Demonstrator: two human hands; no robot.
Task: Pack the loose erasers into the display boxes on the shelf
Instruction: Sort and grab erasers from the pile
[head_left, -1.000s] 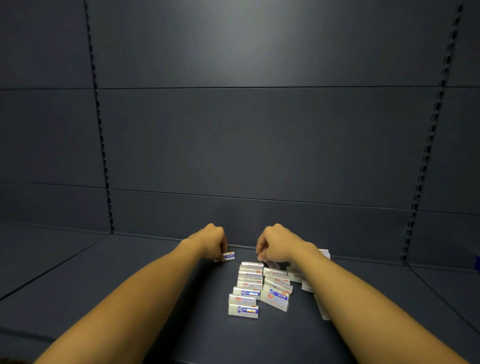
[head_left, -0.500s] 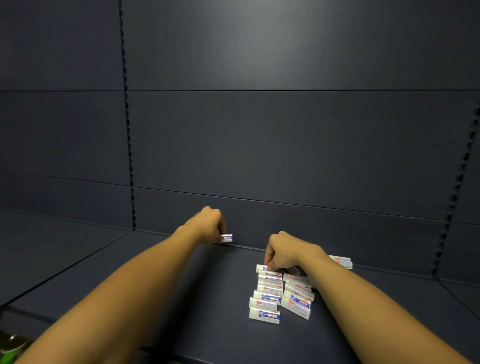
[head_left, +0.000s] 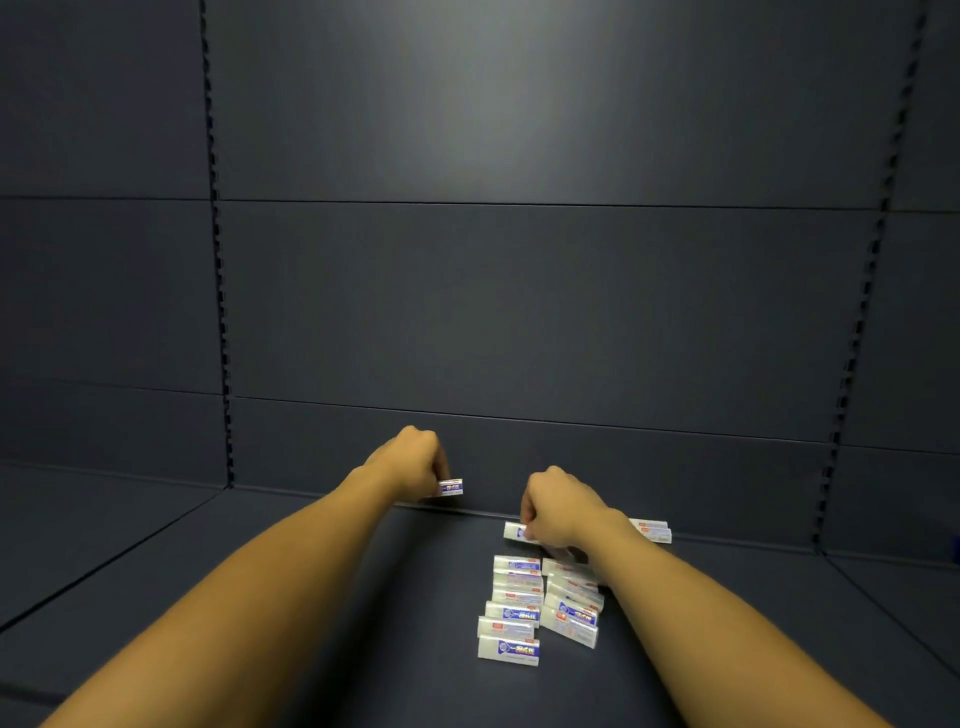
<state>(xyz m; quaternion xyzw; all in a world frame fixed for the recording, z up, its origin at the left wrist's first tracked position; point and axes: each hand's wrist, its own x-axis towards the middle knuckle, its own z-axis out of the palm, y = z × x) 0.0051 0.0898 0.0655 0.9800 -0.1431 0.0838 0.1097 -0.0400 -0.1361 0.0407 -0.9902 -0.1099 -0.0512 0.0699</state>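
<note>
Several white erasers with blue and red labels (head_left: 511, 608) stand in two rows on the dark shelf (head_left: 260, 597). My left hand (head_left: 413, 462) holds one eraser (head_left: 451, 487) above the shelf, near the back wall, left of the rows. My right hand (head_left: 558, 512) pinches another eraser (head_left: 515, 531) at the far end of the left row. Two more erasers (head_left: 652, 530) lie behind my right wrist. No display box can be made out.
The dark back wall (head_left: 519, 312) rises right behind the hands, with slotted uprights at left (head_left: 221, 312) and right (head_left: 862, 312). Bare shelf surface stretches to the left and in front of the rows.
My left hand lifted its eraser off the shelf and away to the left of the rows. My right hand took hold of the far eraser of the left row.
</note>
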